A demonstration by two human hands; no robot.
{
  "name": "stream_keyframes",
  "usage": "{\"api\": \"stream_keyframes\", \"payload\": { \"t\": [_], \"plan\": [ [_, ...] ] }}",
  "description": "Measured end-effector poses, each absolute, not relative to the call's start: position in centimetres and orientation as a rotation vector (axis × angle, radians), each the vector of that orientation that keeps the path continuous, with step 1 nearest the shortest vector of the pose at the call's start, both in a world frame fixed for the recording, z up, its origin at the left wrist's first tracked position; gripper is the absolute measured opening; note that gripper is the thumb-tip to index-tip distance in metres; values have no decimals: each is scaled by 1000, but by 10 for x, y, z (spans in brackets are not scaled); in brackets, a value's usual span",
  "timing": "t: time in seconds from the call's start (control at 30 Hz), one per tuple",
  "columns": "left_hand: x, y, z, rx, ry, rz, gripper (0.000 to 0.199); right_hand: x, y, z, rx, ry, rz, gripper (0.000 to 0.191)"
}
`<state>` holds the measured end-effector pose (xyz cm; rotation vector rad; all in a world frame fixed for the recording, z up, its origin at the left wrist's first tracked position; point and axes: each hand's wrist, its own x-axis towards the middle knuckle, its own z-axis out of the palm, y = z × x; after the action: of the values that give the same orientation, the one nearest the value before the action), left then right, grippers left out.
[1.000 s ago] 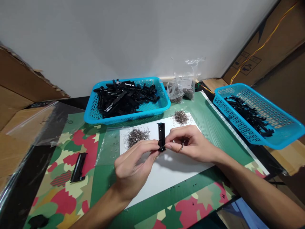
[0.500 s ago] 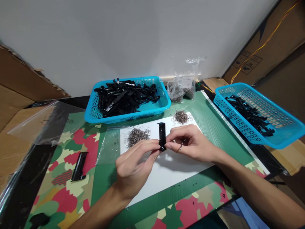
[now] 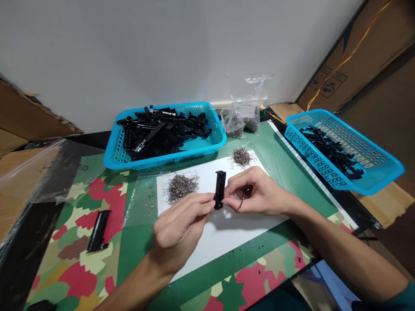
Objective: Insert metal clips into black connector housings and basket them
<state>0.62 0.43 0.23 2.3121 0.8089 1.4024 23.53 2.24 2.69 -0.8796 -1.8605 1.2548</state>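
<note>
A slim black plastic part (image 3: pixel 220 188) stands upright above the white sheet (image 3: pixel 207 255), pinched near its lower end by the fingers of my left hand (image 3: pixel 184 224). My right hand (image 3: pixel 259 194) is at the part's right side, its thumb and index finger pressed together close to the lower end. A thin metal tool (image 3: pixel 241 203) sticks out below the curled fingers of my right hand. Whether a small piece lies between the right fingertips is too small to tell. Two piles of small metal pieces, one left (image 3: pixel 182 186) and one right (image 3: pixel 241 157), lie on the sheet.
A blue basket (image 3: pixel 165 162) full of black parts stands at the back. Another blue basket (image 3: pixel 376 188) with black parts is at the right. Clear bags (image 3: pixel 248 116) of metal pieces lean by the wall. One black part (image 3: pixel 99 231) lies at the left.
The whole view has shifted slightly, so baskets and sheet appear further left. The black part is turned a little and tilts slightly. Both hands remain at its lower end.
</note>
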Motion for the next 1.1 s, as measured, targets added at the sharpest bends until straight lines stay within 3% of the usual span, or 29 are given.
{"api": "stream_keyframes", "payload": {
  "t": [0.3, 0.63, 1.1],
  "plan": [
    [6, 3, 1, 2390, 804, 1362, 24, 234, 25, 18, -877, -1661, 1545, 5],
    [9, 6, 1, 2325, 1020, 1514, 22, 236, 33, 19, -829, -1593, 1587, 11],
    [10, 7, 2, 2321, 897, 1488, 24, 236, 29, 18, -801, -1607, 1589, 10]
  ]
}}
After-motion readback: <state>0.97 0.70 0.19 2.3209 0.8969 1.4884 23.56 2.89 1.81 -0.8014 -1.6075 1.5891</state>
